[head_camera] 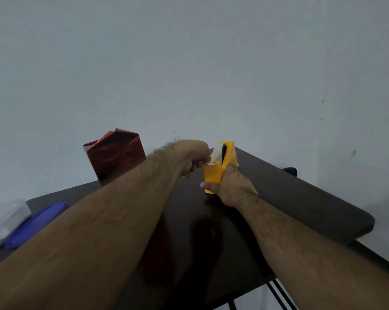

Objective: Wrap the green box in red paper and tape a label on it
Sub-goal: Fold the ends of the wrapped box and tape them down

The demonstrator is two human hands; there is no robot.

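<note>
— near the far middle of the dark brown table point(300, 198), what are the hands doing?
— the right hand point(231, 189) grips a yellow plastic tape dispenser point(213, 175) from its right side, thumb hooked round the near lower corner, fingers wrapped behind. the dispenser stands on the tabletop.
— and the other one?
— the left hand point(194, 158) is curled at the dispenser's top left, fingertips pinching at the pale strip of tape point(217, 153) where it comes off the roll. the exact pinch is partly hidden by the knuckles, but the fingers are bent tight against the tape end.
— where's the box?
— the box wrapped in shiny red paper point(115, 153) stands upright behind the left forearm, at the table's far left edge, well apart from the dispenser. its top folds are pinched into a crumpled peak. no green shows through.
— anything else on the table?
— at the left end, a flat blue plastic lid point(37, 222) lies beside a clear plastic container point(5, 220), the two touching or nearly so. a plain pale wall point(189, 63) rises behind everything, and thin black table legs point(278, 294) show under the near right edge.
</note>
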